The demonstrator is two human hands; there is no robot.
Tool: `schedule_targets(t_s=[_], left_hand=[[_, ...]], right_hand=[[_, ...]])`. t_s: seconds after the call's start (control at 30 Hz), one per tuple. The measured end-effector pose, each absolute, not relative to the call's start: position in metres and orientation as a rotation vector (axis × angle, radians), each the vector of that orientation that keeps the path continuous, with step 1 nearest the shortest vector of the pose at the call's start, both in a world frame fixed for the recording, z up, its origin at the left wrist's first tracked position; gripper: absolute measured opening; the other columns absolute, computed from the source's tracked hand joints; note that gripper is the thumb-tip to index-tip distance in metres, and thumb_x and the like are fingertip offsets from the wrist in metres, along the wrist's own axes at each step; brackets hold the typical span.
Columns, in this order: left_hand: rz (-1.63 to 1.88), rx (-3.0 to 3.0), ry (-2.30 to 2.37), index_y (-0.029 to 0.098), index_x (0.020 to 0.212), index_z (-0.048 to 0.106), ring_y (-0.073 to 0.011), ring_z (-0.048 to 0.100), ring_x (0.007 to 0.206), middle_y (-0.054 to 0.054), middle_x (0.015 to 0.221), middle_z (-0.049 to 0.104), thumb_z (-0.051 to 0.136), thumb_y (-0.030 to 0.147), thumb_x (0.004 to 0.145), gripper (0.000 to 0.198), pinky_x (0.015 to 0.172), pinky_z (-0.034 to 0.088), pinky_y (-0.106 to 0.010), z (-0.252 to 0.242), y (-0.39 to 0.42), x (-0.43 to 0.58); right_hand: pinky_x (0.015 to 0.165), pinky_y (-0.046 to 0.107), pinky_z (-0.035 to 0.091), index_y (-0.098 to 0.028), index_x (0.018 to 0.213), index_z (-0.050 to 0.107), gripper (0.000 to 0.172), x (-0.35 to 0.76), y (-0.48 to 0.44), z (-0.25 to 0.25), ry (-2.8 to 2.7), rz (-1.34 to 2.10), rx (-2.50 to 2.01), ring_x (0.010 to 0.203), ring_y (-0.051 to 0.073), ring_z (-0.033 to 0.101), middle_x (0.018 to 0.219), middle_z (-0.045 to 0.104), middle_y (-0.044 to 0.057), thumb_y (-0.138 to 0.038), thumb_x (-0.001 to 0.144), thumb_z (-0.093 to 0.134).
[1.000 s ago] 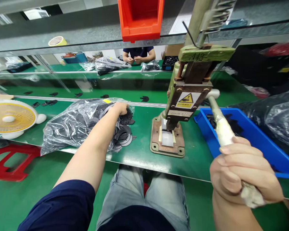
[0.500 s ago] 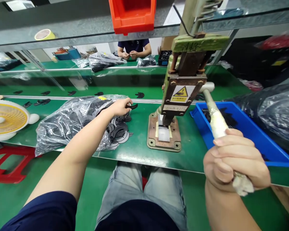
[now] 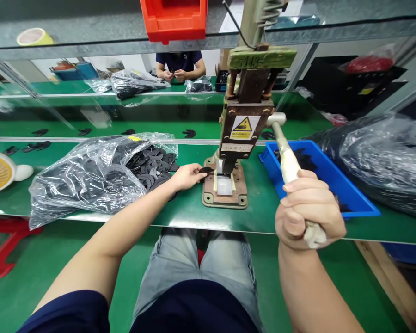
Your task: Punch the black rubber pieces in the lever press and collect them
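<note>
"Pinched between thumb and fingers of the left hand (image 3: 189,176) is one black piece (image 3: 206,171); the right hand (image 3: 308,210) is wrapped tight round the lever (image 3: 287,152)."

"Where exactly is that piece?"

"At the left edge of the base (image 3: 240,196) of the press (image 3: 247,127), its far end pointing towards the ram (image 3: 229,165). Whether it touches the metal, I can't tell."

"So how far along is this one?"

"Partway, I'd judge. It's clear of the bag (image 3: 86,173) and at the press, but the fingers have not let go and most of it lies outside the pale pad (image 3: 224,187). Nothing shows it set under the ram yet."

"And the lever?"

"Held, with its grip slanting towards the person. How much travel is left in it, I can't read from here."

"What about the rest of the batch?"

"Plenty remains. The bag lies on its side, and a heap of similar pieces (image 3: 154,162) fills its mouth, left of the press."

"Anything done already?"

"Some dark pieces (image 3: 303,158) lie in the blue bin (image 3: 353,196) on the right. They could be finished ones, but that's a guess; they're too small and shaded to check. Much of the bin's floor is bare."
</note>
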State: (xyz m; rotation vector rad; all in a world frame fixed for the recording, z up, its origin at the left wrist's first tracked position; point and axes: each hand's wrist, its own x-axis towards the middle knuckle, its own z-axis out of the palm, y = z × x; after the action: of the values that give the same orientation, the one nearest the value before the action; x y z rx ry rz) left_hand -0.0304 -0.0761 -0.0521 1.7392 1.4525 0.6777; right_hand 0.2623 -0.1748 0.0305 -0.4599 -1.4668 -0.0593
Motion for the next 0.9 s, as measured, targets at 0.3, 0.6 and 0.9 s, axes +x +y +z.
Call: schedule_targets(t_s=[0.3, 0.6, 0.9], left_hand=[[0.747, 1.277, 1.220, 0.020, 0.086, 0.048, -0.0116, 0.063, 0.044, 0.001, 0.052, 0.064, 0.073, 0.049, 0.094, 0.039, 0.047, 0.050, -0.019, -0.028, -0.081, -0.005], [0.637, 1.211, 1.206, 0.020, 0.089, 0.049, -0.0138, 0.067, 0.045, 0.002, 0.051, 0.063, 0.078, 0.046, 0.091, 0.039, 0.046, 0.052, -0.018, -0.038, -0.070, 0.028], [0.473, 1.198, 1.381, 0.019, 0.091, 0.058, -0.0104, 0.059, 0.038, 0.001, 0.051, 0.064, 0.075, 0.036, 0.093, 0.025, 0.041, 0.046, -0.016, -0.029, -0.060, 0.036]], right_hand=[[0.094, 0.056, 0.057, -0.020, 0.068, 0.053, 0.028, 0.260, -0.176, 0.031, -1.455, -0.066, -0.443, 0.077, 0.017, 0.068, 0.069, 0.063, -0.005, -0.033, 0.085, 0.071], [0.095, 0.057, 0.058, -0.021, 0.069, 0.054, 0.026, 0.263, -0.176, 0.030, -1.480, -0.053, -0.447, 0.079, 0.017, 0.069, 0.070, 0.064, -0.005, -0.032, 0.086, 0.070], [0.094, 0.054, 0.058, -0.021, 0.068, 0.050, 0.030, 0.259, -0.175, 0.031, -1.445, -0.057, -0.447, 0.077, 0.016, 0.068, 0.068, 0.061, -0.005, -0.034, 0.088, 0.068]])
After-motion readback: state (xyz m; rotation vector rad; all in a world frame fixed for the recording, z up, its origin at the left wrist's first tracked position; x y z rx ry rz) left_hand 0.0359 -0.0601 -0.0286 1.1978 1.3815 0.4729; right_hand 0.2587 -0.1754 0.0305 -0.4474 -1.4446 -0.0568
